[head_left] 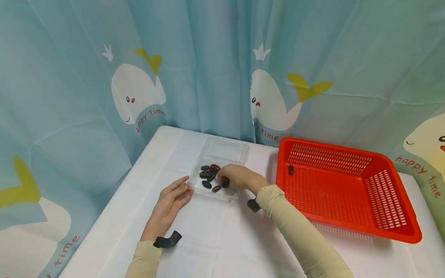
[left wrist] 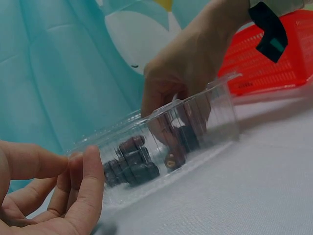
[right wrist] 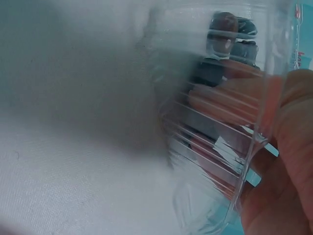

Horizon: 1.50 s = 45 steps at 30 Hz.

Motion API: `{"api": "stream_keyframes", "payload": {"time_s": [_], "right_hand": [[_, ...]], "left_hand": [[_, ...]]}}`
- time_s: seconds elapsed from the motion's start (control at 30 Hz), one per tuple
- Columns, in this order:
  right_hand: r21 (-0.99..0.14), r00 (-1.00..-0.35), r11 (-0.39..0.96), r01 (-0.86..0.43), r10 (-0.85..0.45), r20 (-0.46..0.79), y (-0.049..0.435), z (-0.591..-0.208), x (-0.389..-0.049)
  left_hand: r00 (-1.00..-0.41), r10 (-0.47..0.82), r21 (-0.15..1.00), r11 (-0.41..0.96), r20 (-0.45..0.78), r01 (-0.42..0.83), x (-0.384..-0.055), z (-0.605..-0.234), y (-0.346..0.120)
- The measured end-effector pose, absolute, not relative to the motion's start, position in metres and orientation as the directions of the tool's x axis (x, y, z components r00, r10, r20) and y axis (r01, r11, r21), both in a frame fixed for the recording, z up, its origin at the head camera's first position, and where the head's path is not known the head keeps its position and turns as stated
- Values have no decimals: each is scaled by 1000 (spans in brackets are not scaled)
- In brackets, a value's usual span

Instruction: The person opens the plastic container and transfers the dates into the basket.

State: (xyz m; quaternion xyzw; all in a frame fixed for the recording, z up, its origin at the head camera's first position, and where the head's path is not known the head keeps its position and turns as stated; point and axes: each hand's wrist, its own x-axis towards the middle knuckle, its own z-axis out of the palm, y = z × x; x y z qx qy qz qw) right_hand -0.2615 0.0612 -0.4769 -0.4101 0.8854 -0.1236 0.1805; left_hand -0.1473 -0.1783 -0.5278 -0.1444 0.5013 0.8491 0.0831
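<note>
White table (head_left: 205, 243): clear box (head_left: 215, 195), red basket (head_left: 329, 194)

A curtained-off nook, home or studio I cannot tell: pale blue-green curtains (head_left: 211, 45) printed with cartoon whales (head_left: 269, 101) hang around a white-covered worktop (head_left: 200, 260).

Left hand (head_left: 170, 205), at left: fingers extended toward the far side, left forearm (head_left: 143, 262) reaching from the near left. Right hand (head_left: 239, 176), farther right: fingers bent downward, right forearm (head_left: 305, 234) slanting diagonally from the near right.
</note>
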Motion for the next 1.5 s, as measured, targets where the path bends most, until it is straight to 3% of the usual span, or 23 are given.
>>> {"api": "stream_keyframes", "payload": {"time_s": [0.3, 1.1, 1.5], "right_hand": [[-403, -581, 625, -669, -778, -241, 61, -477, -261], [-513, -550, 504, -695, -832, -71, 75, -458, -260], [-725, -634, 483, -492, -769, -81, 97, -437, -254]], "left_hand": [[-944, -5, 827, -485, -330, -286, -148, -529, -179], [-953, -3, 844, -465, -304, -267, -148, -529, -178], [-945, -5, 832, -476, -326, -285, -148, -529, -178]]}}
